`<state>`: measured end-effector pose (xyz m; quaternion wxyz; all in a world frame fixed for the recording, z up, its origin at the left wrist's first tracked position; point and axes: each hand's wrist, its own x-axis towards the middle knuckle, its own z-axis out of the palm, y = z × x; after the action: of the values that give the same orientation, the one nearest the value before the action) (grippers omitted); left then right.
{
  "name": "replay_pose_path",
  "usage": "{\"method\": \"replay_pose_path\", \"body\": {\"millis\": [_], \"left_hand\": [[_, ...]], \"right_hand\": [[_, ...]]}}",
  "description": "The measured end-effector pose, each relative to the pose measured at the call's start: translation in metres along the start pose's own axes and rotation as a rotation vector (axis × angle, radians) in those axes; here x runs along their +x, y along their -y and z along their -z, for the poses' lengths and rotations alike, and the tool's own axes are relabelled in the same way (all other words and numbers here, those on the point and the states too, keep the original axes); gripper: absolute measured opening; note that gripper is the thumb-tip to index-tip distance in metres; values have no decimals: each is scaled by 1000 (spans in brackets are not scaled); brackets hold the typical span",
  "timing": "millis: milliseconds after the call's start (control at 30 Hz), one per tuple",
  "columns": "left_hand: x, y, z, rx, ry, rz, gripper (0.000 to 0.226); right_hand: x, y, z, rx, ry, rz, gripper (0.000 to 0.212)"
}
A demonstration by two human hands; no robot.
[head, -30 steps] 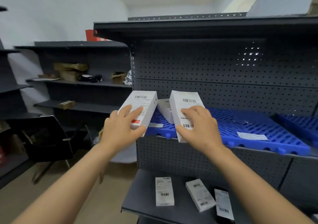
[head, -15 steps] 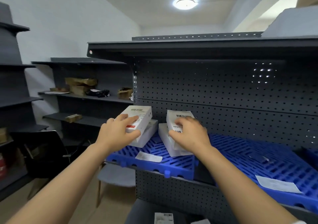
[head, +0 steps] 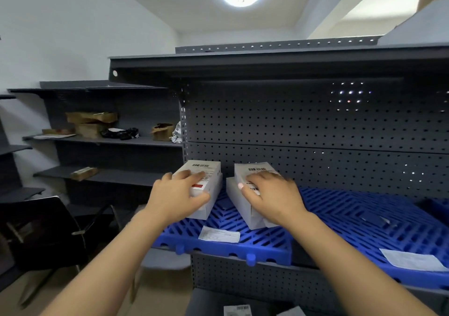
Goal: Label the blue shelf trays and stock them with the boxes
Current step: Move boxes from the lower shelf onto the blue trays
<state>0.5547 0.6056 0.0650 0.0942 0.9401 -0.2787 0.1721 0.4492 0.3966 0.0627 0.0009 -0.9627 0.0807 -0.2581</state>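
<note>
Two stacks of white barcoded boxes lie on the left blue tray (head: 226, 242) of the dark pegboard shelf. My left hand (head: 179, 194) grips the top box of the left stack (head: 206, 170), which has a red patch. My right hand (head: 272, 196) rests on the top box of the right stack (head: 252, 170), fingers curled over it, with another box (head: 240, 206) beneath. A white paper label (head: 219, 234) lies on the tray's front. A second blue tray (head: 364, 221) to the right carries its own label (head: 410, 262).
The shelf's top board (head: 267, 60) overhangs the trays. A lower shelf holds a white box (head: 237, 310) at the bottom edge. A black chair (head: 48, 230) stands at the left, and side shelves (head: 109, 140) carry cardboard boxes.
Both hands carried their boxes from in front of the shelf onto the boxes lying on the left tray. The view has tilted upward.
</note>
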Motion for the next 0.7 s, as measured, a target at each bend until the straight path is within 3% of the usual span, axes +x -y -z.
{"method": "replay_pose_path", "body": {"millis": [200,300,400,533,700], "left_hand": [[3,6,6,-2,55,-82,72],[-5,8,13,-1,-101,-190,77],[-23,2,22,-150,-259,-328,66],[-65,-13,17,-344,-336,-522,55],[-118,-21,-26,-455,-291,-717,41]], "right_hand": [[-1,0,10,26,4,20,51],[-10,6,19,41,-93,57,52],[-41,15,31,169,-156,56,58],[-103,24,31,184,-179,52,55],[-186,23,4,200,-90,1,48]]}}
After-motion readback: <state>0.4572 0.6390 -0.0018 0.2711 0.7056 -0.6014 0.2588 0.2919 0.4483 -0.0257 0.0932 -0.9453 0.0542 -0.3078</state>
